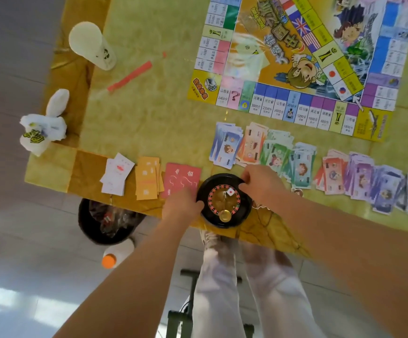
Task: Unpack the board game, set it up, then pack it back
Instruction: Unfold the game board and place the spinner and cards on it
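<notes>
Bare forearms extended, left hand and right hand curled around the roulette wheel

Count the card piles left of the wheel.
3: a white pile farthest left, an orange pile in the middle, a red pile beside the wheel. The left hand may hide its corner.

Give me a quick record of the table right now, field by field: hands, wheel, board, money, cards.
left hand: grips the roulette wheel at its left rim
right hand: grips its far right rim
roulette wheel: at the table's near edge
game board: unfolded, far right
play money: piles in a row between board and wheel
card stacks: white, orange, red, left of the wheel
</notes>
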The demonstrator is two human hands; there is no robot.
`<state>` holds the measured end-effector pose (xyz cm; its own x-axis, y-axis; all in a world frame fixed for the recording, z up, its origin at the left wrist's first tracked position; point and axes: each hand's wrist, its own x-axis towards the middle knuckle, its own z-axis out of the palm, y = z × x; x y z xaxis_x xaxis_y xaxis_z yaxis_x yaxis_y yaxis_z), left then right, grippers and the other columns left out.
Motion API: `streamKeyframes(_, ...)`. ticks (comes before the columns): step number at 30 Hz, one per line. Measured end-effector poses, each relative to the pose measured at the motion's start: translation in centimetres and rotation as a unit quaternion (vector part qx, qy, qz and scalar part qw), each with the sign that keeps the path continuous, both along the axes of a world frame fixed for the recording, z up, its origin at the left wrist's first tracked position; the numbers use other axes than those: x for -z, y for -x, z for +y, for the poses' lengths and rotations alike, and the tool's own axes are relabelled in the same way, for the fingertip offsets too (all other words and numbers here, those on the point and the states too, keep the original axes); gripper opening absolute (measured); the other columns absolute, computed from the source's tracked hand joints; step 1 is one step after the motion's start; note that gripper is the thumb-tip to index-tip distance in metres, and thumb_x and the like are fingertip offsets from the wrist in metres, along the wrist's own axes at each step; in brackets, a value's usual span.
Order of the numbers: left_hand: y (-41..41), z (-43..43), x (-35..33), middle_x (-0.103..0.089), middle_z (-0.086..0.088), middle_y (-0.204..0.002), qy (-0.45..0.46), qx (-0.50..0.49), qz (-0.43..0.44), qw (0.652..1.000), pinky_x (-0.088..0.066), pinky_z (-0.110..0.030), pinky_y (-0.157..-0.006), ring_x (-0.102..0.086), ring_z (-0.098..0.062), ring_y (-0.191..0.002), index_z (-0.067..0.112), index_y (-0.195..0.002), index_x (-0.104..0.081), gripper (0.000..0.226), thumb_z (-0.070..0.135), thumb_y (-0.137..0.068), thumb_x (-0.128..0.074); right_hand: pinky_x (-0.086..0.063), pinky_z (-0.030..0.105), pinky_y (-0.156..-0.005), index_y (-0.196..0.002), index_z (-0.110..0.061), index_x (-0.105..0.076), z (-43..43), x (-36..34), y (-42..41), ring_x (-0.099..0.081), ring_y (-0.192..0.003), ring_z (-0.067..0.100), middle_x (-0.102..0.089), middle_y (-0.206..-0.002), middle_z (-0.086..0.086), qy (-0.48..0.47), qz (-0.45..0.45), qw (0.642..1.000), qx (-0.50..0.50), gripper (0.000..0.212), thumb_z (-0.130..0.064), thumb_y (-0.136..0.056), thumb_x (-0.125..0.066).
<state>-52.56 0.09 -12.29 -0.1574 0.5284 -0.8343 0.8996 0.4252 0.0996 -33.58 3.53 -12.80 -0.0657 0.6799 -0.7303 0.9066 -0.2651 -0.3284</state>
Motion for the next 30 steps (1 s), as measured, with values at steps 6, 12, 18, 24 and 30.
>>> streamKeyframes(6, 1.1, 0.0, 0.3, -0.07, -0.009, -0.089, -0.015, -0.075, -0.058, 0.995, -0.055, -0.042, -0.082, -0.067, -0.028, -0.085, 0.019, -0.082, -0.047, 0.013, 0.028, -0.086, -0.055, -0.049, 0.036, -0.072, -0.095, -0.012, -0.058, -0.4, -0.1, 0.3, -0.057, -0.083, 0.022, -0.062, -0.09, 0.006, -0.001, 0.022, 0.999, 0.046, 0.011, -0.023, -0.09, -0.059)
streamKeyframes(12, 1.4, 2.5, -1.0, -0.066, -0.006, -0.091, -0.069, -0.085, -0.093, 0.99, -0.051, -0.037, -0.077, -0.063, -0.028, -0.084, 0.013, -0.096, -0.051, 0.017, 0.029, -0.09, -0.054, -0.039, 0.03, -0.065, -0.097, -0.011, -0.059, 0.5, -1.3, 0.2, -0.055, -0.082, 0.023, -0.058, -0.085, 0.005, -0.001, 0.052, 0.996, 0.07, 0.014, -0.023, -0.094, -0.053)
streamKeyframes(18, 0.0, 6.9, -2.6, -0.062, 0.001, -0.082, -0.146, -0.136, -0.171, 0.965, -0.045, -0.033, -0.066, -0.058, -0.019, -0.069, 0.02, -0.094, -0.055, 0.011, 0.031, -0.093, -0.055, -0.03, 0.031, -0.058, -0.087, -0.003, -0.057, 3.0, -2.7, -1.4, -0.045, -0.072, 0.022, -0.051, -0.079, 0.011, -0.013, 0.068, 0.988, 0.138, 0.02, -0.018, -0.096, -0.048)
streamKeyframes(24, -3.8, 12.4, -3.2, -0.066, -0.008, -0.088, -0.152, -0.218, -0.224, 0.938, -0.051, -0.034, -0.067, -0.06, -0.021, -0.067, 0.013, -0.103, -0.06, 0.019, 0.024, -0.098, -0.045, -0.046, 0.039, -0.071, -0.084, -0.004, -0.055, 6.5, -2.4, -5.3, -0.054, -0.073, 0.026, -0.055, -0.076, 0.016, -0.025, 0.128, 0.958, 0.257, 0.023, -0.018, -0.1, -0.045)
streamKeyframes(30, -8.0, 16.8, -2.4, -0.063, -0.001, -0.083, -0.156, -0.149, -0.186, 0.959, -0.047, -0.036, -0.074, -0.058, -0.025, -0.075, 0.012, -0.119, -0.053, 0.027, 0.01, -0.096, -0.04, -0.031, 0.033, -0.066, -0.083, -0.004, -0.048, 10.8, -1.2, -9.8, -0.044, -0.073, 0.025, -0.05, -0.081, 0.02, -0.044, 0.127, 0.942, 0.308, 0.023, -0.018, -0.1, -0.043)
